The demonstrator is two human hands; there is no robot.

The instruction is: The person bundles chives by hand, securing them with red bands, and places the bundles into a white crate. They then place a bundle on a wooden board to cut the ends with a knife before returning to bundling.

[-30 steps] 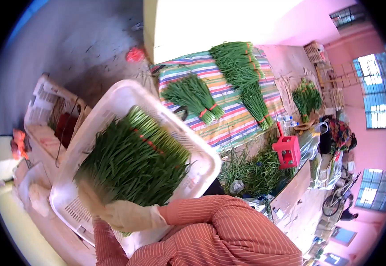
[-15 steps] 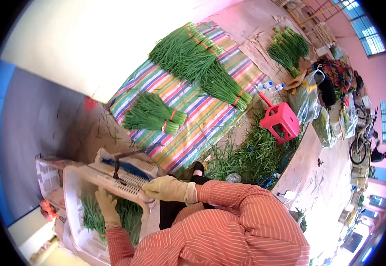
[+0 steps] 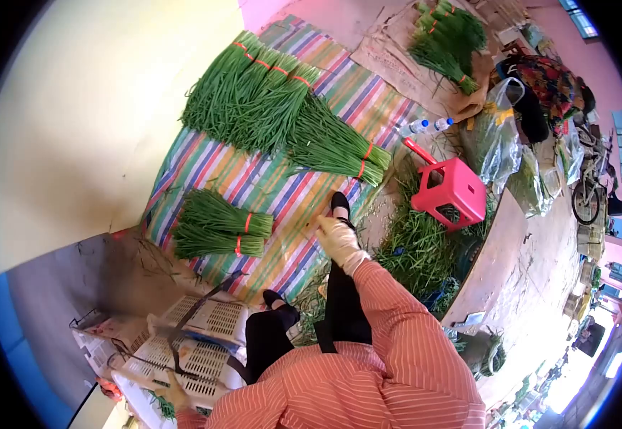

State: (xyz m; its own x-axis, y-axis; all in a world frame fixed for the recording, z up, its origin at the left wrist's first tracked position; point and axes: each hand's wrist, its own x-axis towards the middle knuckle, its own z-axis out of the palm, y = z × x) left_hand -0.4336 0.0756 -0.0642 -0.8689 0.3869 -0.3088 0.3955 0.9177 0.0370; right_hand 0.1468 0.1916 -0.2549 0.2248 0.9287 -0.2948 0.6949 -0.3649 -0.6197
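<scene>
My left hand [image 3: 175,395], in a pale glove, is low at the left beside the white plastic crate [image 3: 136,397]. It is partly hidden and blurred, so its grip on the crate does not show. Some green stalks [image 3: 162,406] peek out by it. My right hand [image 3: 341,242], also gloved, hangs over the striped sheet's edge with fingers loosely bent and nothing visible in them. On the striped sheet [image 3: 304,243] lie two small banded bundles of long green stalks [image 3: 218,225]. Farther up is a larger row of banded bundles [image 3: 254,100].
A pink stool [image 3: 454,191] stands to the right amid loose green trimmings [image 3: 414,264]. Two water bottles [image 3: 416,127] are near it. More bundles [image 3: 450,39] lie on sacking at the top. Slatted crates [image 3: 207,322] with a dark strap sit at lower left; a board table [image 3: 496,264] is at right.
My right hand has left the crate's edge and swung right, over the sheet. My left hand has dropped lower and left. The view has shifted, and both my feet now show near the sheet.
</scene>
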